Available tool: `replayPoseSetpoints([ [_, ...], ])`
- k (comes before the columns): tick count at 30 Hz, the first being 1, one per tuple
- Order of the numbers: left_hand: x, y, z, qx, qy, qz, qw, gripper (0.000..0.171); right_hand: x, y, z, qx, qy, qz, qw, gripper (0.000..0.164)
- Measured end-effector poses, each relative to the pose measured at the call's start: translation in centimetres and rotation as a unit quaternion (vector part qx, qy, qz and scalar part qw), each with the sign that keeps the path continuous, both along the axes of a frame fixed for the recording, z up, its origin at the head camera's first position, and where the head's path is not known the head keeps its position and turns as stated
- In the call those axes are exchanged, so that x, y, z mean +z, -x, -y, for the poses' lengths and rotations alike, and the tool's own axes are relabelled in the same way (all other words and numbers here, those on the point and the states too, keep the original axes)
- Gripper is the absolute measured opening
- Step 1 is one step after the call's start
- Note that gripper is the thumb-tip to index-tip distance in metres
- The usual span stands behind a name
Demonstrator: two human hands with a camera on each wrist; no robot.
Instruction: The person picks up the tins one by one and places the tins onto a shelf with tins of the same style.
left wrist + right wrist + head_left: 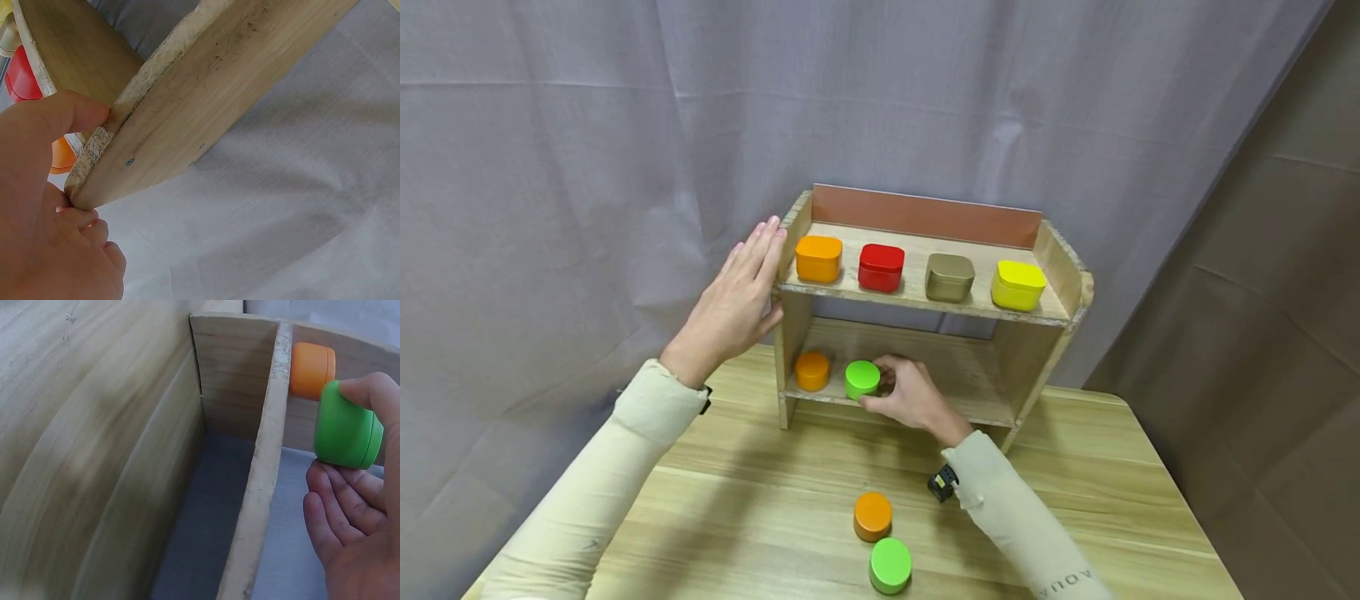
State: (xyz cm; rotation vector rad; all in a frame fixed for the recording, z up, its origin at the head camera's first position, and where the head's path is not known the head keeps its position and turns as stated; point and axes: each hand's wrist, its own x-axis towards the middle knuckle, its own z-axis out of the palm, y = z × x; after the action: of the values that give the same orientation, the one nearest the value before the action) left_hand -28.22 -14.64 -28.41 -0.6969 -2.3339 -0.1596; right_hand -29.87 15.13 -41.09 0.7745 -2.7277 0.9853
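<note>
A small wooden shelf rack [925,304] stands on the table. My left hand [730,296] is at its left side panel [169,119], with the thumb on the front edge and the fingers beyond the panel's upper corner. On the lower level, my right hand [910,392] holds a round green lidded container [862,379] between thumb and fingers; its base is right at the board's front edge. To its left sits a round orange container [812,371]. In the right wrist view the green container overlaps the orange one.
Along the upper level stand orange [818,259], red [881,267], olive [950,277] and yellow [1018,285] squarish lidded containers. In front of the rack, another round orange container [872,516] and another green one [891,565] are on the wooden table [737,500]. Grey curtain [587,167] hangs behind.
</note>
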Motion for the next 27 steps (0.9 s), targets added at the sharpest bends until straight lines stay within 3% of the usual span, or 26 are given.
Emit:
replayPoseSetpoints([
  [7,-0.1,0.0,-0.1,0.001,-0.001,0.000,1.0000,0.099,-0.8,0.7,0.1,-0.027,-0.012,-0.010,0.999,0.047],
  [27,-0.1,0.0,-0.1,0.002,-0.003,-0.003,1.0000,0.099,-1.3,1.1,0.1,-0.036,-0.014,0.018,0.999,0.044],
])
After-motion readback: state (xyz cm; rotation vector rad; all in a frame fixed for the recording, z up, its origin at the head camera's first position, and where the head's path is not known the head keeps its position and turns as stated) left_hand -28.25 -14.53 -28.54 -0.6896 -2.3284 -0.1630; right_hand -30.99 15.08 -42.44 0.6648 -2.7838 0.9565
